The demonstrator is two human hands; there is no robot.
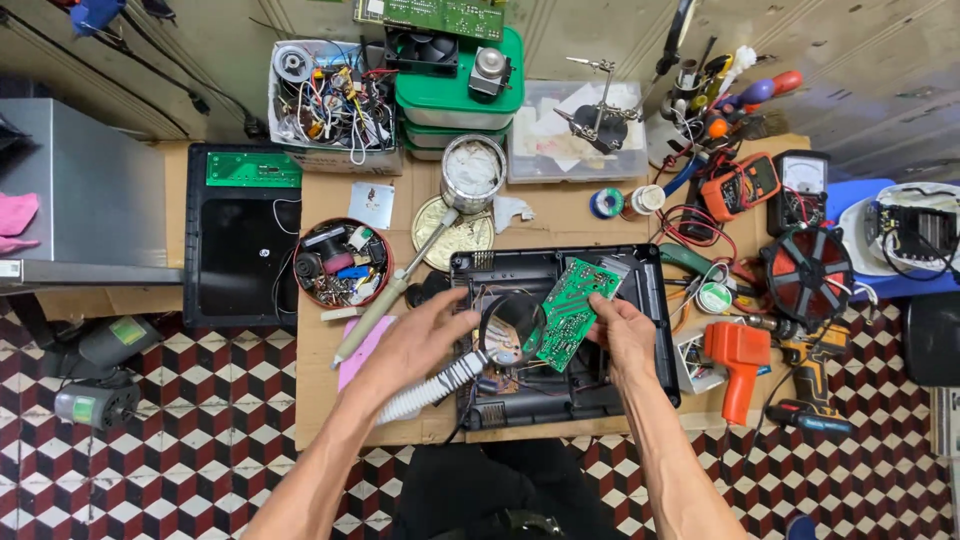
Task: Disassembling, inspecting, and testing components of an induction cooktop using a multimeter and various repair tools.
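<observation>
Bench shot, pretty cluttered. Left hand (425,335) wrapped round the rim of a magnifier (511,329) on a white flex neck (428,390), fingers curled on it, lens parked just off the fingertips and over the board's lower edge. Right hand (622,335) pinching a green board (571,310) by its right edge, fingers closed on it, board tilted up and held above the open black case (655,300). Wires (500,380) trailing from under the board down into the case, just below the left fingertips.

Could go wrong, guessing here: tugged the board any higher and those wires might have snapped at the joints, since slack looked short. Grip on the bare edge only, so a slip would have dropped it onto the case internals. Lens rim nearly touching the components too, so a nudge could have bent something.

Soldering iron (395,295) lying just past the left knuckles, tip pointing toward a tin (473,172); couldn't tell whether hot, but a careless elbow there would have hurt. Orange drill (738,360) and multimeter (742,185) sat off beyond the right fingers, well clear.
</observation>
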